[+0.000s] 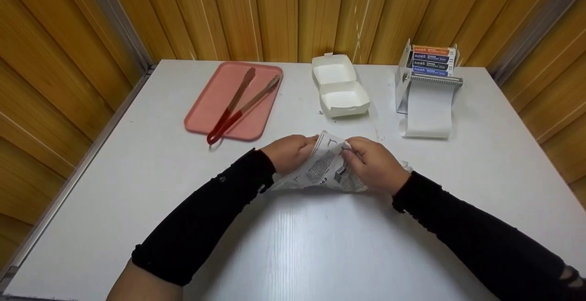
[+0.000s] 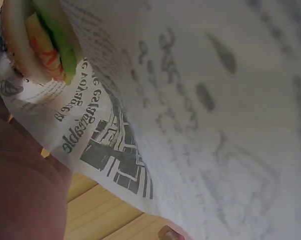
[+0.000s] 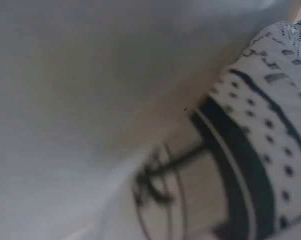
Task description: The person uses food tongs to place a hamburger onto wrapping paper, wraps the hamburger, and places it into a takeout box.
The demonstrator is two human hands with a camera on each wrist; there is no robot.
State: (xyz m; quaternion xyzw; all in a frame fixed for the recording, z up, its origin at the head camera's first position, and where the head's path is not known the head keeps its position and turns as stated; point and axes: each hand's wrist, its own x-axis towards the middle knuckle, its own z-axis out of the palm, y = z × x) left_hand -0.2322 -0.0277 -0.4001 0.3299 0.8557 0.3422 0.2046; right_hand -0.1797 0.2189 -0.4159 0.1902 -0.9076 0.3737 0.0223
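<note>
**Burger (image 2: 43, 47) in printed paper (image 1: 320, 168), pinched from both sides**

From my head view, the paper stands bunched near the middle of the white desk (image 1: 100, 173). My left grip (image 1: 288, 152) is curled on its left edge; my right grip (image 1: 377, 161) pinches the other side, thumb in front. Black sleeves (image 1: 229, 196) cover both forearms.

The head view hides the burger from me, but the left wrist view catches it: a seeded bun with green leaf and an orange-yellow filling, lying against the paper, whose near fold fills the right of that picture. The right wrist view gives me mostly blurred print beside a pale surface.

Beyond my grips, toward the left, a pink tray (image 1: 208, 93) carries red-handled tongs (image 1: 227, 118), arms spread and handle end jutting past the near rim. An open white box (image 1: 341, 95) sits behind the paper, lid folded back. Farther right stands a dispenser (image 1: 402, 86) with stacked small cartons (image 1: 430, 65) and a white strip (image 1: 429, 111) hanging onto the desk. Wood-look panels (image 1: 274, 13) rise behind.
</note>
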